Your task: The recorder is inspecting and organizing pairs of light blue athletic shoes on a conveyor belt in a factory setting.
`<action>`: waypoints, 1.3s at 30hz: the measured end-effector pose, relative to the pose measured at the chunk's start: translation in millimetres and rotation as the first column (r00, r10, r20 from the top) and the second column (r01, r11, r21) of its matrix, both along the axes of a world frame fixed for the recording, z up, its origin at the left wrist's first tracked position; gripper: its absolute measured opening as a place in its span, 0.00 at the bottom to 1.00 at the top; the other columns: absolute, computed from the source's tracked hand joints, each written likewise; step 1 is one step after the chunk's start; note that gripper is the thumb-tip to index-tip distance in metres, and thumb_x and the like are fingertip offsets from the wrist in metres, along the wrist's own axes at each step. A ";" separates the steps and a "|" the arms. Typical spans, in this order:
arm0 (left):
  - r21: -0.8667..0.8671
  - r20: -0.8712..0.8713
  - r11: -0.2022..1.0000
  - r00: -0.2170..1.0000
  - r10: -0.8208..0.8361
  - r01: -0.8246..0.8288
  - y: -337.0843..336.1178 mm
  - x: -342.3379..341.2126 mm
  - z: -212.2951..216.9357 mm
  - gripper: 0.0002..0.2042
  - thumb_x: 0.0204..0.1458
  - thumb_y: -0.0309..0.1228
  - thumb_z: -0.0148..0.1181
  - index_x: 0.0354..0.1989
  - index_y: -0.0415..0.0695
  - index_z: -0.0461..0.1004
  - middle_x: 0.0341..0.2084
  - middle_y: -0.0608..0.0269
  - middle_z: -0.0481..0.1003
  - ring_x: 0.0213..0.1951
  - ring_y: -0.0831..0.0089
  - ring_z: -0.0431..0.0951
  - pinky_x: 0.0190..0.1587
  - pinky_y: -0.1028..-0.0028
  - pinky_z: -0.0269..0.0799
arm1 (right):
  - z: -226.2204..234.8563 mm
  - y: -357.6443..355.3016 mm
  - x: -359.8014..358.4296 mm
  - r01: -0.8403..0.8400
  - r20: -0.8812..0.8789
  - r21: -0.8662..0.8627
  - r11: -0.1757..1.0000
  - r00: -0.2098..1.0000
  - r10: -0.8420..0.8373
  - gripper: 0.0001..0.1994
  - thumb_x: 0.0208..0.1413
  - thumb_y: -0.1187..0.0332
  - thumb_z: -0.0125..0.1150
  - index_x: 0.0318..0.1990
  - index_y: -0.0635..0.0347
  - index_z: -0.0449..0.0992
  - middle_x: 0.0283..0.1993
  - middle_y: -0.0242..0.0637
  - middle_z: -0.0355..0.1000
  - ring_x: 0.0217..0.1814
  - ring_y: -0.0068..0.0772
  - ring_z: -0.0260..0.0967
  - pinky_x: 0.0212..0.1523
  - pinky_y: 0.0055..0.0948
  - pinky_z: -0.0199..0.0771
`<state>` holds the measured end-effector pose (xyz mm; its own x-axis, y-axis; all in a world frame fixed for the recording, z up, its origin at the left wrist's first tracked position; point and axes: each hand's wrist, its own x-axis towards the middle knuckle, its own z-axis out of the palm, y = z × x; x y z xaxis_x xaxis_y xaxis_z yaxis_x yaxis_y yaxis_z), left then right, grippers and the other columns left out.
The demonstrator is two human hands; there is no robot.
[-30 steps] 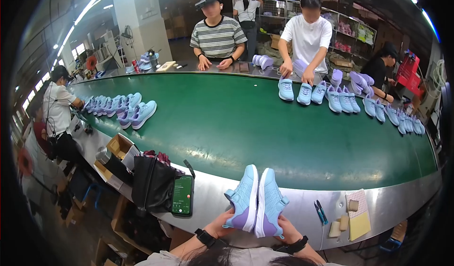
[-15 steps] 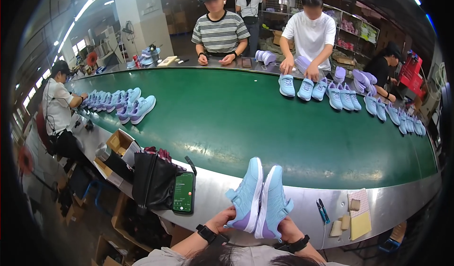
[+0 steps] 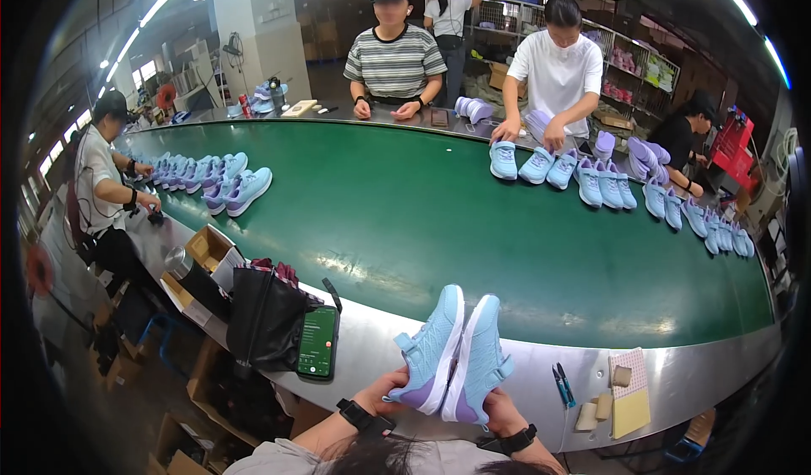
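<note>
Two light-blue sneakers with white soles and purple heels are held up side by side above the near metal edge, soles facing each other and toes pointing away. My left hand (image 3: 382,392) is closed round the heel of the left sneaker (image 3: 429,348). At the heel of the right sneaker (image 3: 480,361), my right hand (image 3: 504,412) grips from the outer side; its fingers are partly hidden behind the shoe. The two soles are close together along the middle, with a thin dark gap near the heels.
A green conveyor belt (image 3: 372,196) carries rows of blue sneakers (image 3: 249,190) at left and right. On the near ledge are a black bag (image 3: 269,319), a phone (image 3: 318,344), snips (image 3: 563,385) and a yellow pad (image 3: 632,409). Co-workers stand across; one (image 3: 551,74) handles sneakers.
The view has shifted slightly. The pair in my hands stays together, tilted a little more. At the far right, the co-worker's sneakers sit slightly differently, and the left co-worker's arm has come down toward the ledge.
</note>
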<state>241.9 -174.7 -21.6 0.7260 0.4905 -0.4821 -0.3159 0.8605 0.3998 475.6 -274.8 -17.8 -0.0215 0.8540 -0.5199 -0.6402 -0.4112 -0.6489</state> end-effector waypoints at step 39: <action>0.784 -0.082 0.578 0.885 0.459 -0.227 3.6 -28.4 92.9 0.44 0.25 0.16 0.47 0.64 0.44 0.56 0.48 0.54 0.64 0.53 0.61 0.66 0.58 0.69 0.61 | 88.2 5.9 6.5 0.051 0.394 0.522 0.851 0.871 -0.294 0.32 0.42 0.78 0.49 0.61 0.60 0.57 0.57 0.39 0.61 0.59 0.35 0.59 0.61 0.32 0.56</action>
<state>213.5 -171.1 71.2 0.3345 0.9420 0.0283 -0.3120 0.0823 0.9465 482.1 -268.9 70.3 0.2791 0.9593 0.0440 -0.2618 0.1201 -0.9576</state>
